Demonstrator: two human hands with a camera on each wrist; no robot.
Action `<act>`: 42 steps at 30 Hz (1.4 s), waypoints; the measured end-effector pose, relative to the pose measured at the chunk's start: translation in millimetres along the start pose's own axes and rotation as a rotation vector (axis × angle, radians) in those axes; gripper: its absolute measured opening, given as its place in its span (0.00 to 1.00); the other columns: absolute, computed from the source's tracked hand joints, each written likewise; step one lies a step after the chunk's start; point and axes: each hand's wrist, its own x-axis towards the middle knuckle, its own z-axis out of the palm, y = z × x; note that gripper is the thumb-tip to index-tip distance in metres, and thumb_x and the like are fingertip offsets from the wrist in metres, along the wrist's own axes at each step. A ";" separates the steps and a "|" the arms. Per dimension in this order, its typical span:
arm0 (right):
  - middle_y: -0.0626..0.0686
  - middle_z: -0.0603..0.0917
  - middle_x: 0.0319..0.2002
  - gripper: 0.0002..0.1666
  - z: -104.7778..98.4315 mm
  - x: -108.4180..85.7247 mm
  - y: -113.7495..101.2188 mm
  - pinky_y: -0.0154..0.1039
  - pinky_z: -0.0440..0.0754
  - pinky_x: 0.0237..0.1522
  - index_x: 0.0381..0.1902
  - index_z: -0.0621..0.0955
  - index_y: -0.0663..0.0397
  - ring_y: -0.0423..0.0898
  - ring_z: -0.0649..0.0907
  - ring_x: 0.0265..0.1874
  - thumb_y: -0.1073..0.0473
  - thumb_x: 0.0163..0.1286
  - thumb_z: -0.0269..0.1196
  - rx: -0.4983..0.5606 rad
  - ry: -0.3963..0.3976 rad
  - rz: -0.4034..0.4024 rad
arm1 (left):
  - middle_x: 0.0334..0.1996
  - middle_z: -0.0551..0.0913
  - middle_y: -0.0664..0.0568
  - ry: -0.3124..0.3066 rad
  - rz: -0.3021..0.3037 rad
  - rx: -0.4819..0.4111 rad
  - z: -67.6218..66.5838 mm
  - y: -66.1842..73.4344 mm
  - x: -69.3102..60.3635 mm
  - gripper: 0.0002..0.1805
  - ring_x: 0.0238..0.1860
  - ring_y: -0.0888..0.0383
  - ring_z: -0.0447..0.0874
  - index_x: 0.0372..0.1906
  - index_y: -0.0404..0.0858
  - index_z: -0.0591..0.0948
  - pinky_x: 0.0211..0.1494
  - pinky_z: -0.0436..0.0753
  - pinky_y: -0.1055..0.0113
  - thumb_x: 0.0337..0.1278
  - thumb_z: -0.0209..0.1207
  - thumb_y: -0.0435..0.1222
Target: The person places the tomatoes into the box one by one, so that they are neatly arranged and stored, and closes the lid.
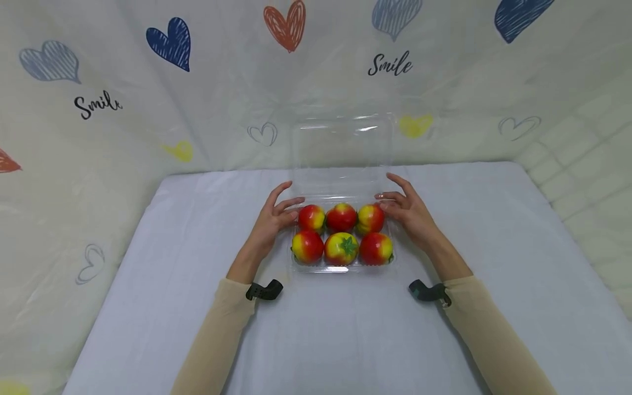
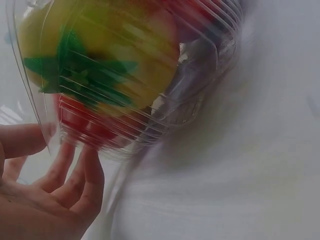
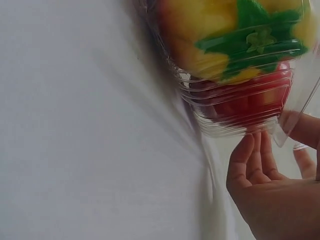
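Observation:
A clear plastic clamshell container (image 1: 316,269) sits on the table, its lid (image 1: 340,145) raised upright at the back. Inside lie several red-and-yellow fruits in two rows; the front middle fruit (image 1: 336,249) shows a green star-shaped calyx. At the container's left rear corner, my left hand (image 1: 266,224) pinches the rim; in the left wrist view the thumb (image 2: 30,140) is on the flange and the fingers are against the ribbed wall. My right hand (image 1: 413,218) pinches the right rear corner likewise, with the right wrist view showing its fingers (image 3: 255,160) below the rim.
A white cloth covers the table (image 1: 340,334). Behind it hangs a pale curtain (image 1: 222,109) printed with hearts and "Smile" lettering. Dark camera mounts sit on the left wrist (image 1: 265,291) and the right wrist (image 1: 428,292).

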 end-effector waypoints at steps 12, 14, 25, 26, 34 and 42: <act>0.60 0.78 0.63 0.39 1.1 -6.4 1.2 0.24 0.84 0.55 0.80 0.64 0.39 0.35 0.86 0.52 0.63 0.76 0.63 -0.097 0.084 -0.073 | 0.71 0.78 0.45 0.014 0.010 -0.015 0.6 -3.6 -2.9 0.37 0.70 0.45 0.79 0.80 0.57 0.61 0.71 0.82 0.57 0.72 0.59 0.33; 0.59 0.78 0.62 0.37 0.0 -8.4 -0.5 0.24 0.85 0.54 0.79 0.66 0.39 0.36 0.86 0.50 0.61 0.76 0.63 -0.145 0.115 -0.069 | 0.71 0.79 0.45 0.018 0.013 -0.011 1.3 -3.8 -3.7 0.37 0.70 0.45 0.79 0.80 0.56 0.61 0.71 0.81 0.56 0.72 0.60 0.33; 0.55 0.80 0.54 0.29 -4.9 -18.4 -5.2 0.26 0.87 0.49 0.77 0.70 0.43 0.39 0.86 0.41 0.47 0.82 0.54 -0.173 0.143 -0.026 | 0.66 0.78 0.44 0.099 -0.003 0.034 3.6 -5.6 -4.9 0.34 0.59 0.51 0.81 0.75 0.64 0.69 0.48 0.88 0.71 0.72 0.62 0.35; 0.56 0.81 0.55 0.30 -4.8 -18.8 -5.2 0.26 0.87 0.48 0.78 0.70 0.43 0.39 0.86 0.40 0.47 0.83 0.54 -0.180 0.142 -0.028 | 0.65 0.78 0.44 0.106 -0.004 0.034 4.1 -5.4 -5.1 0.33 0.58 0.51 0.81 0.75 0.64 0.69 0.47 0.88 0.71 0.71 0.62 0.35; 0.60 0.80 0.57 0.37 -4.3 -22.9 -12.0 0.29 0.89 0.47 0.74 0.73 0.52 0.42 0.88 0.38 0.34 0.83 0.45 -0.195 0.146 -0.004 | 0.62 0.81 0.43 0.149 -0.026 -0.011 6.0 -4.3 -6.4 0.31 0.48 0.57 0.84 0.72 0.62 0.73 0.43 0.90 0.71 0.70 0.64 0.33; 0.55 0.84 0.55 0.36 -4.3 -22.5 -25.7 0.32 0.90 0.44 0.66 0.77 0.58 0.42 0.90 0.38 0.35 0.82 0.47 -0.163 0.133 0.045 | 0.63 0.81 0.42 0.163 -0.045 -0.014 4.3 -6.1 -4.5 0.29 0.46 0.60 0.85 0.72 0.56 0.74 0.44 0.90 0.71 0.70 0.64 0.35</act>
